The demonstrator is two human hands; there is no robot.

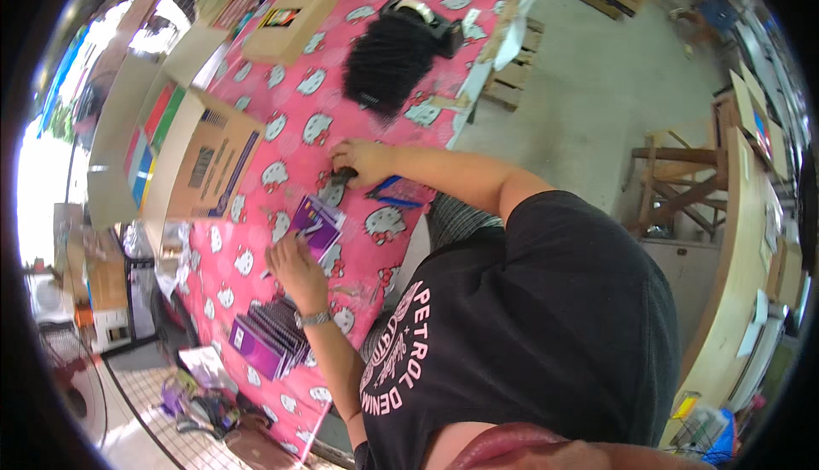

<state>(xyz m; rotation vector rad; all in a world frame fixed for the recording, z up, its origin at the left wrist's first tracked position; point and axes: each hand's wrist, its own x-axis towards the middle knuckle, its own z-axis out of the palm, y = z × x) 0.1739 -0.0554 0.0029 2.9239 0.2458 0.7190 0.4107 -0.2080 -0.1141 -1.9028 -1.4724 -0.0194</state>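
My right hand (363, 161) is closed around a small dark object (344, 175) whose kind I cannot make out. Beside it, near the table edge, lies a flat blue-edged thing (394, 193). My left hand (297, 267), with a wristwatch (315, 319), has its bent fingers at the near corner of a purple booklet (317, 228), which shows a clear, shiny edge. Next to my left wrist, several purple booklets with black spiral edges (266, 342) lie fanned in a stack. A heap of thin black pieces, possibly binding coils (388, 65), lies farther up the table.
The table has a pink patterned cover (294, 150). An open cardboard box (209, 159) with coloured contents stands on the left, and a smaller carton (290, 26) at the far end. Near the heap sits a black tape dispenser-like thing (422, 14). Bags (200, 397) lie beyond the lower edge.
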